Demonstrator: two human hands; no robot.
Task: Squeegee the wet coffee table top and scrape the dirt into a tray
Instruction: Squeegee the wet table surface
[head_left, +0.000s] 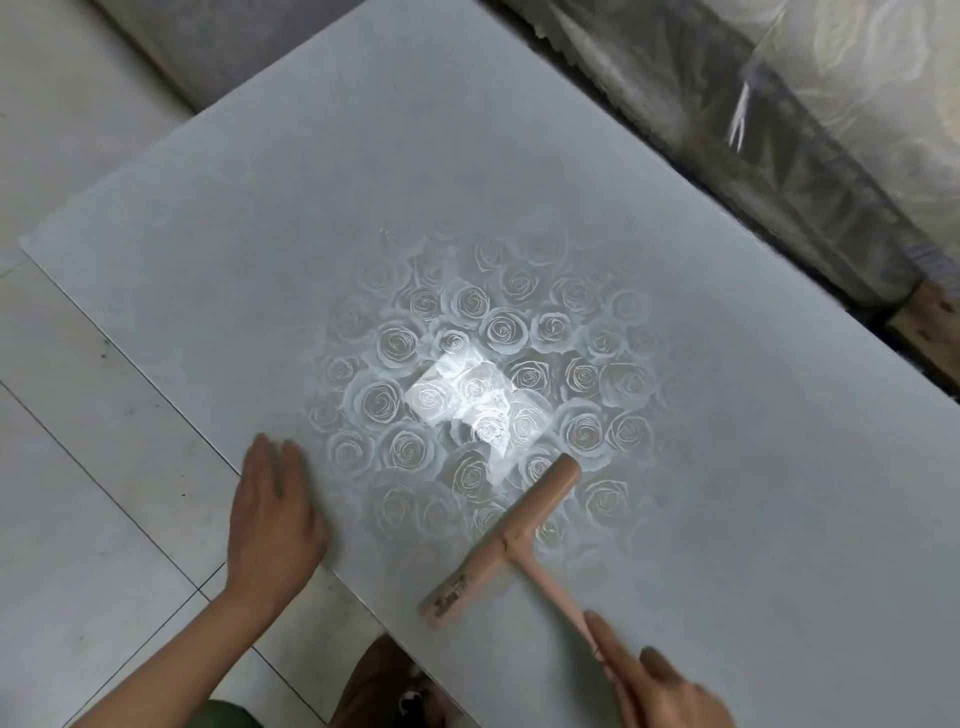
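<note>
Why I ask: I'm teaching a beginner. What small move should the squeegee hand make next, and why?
Probably draw the squeegee toward the near edge of the table: the right hand holds its handle, its blade lies on the top, and the left hand rests flat at that edge.

No legible text, brand, number or sign. The squeegee (511, 540) head carries a worn dark marking near its 7 o'clock end; its characters cannot be read. The table top (260, 249) bears a rose pattern only.
</note>
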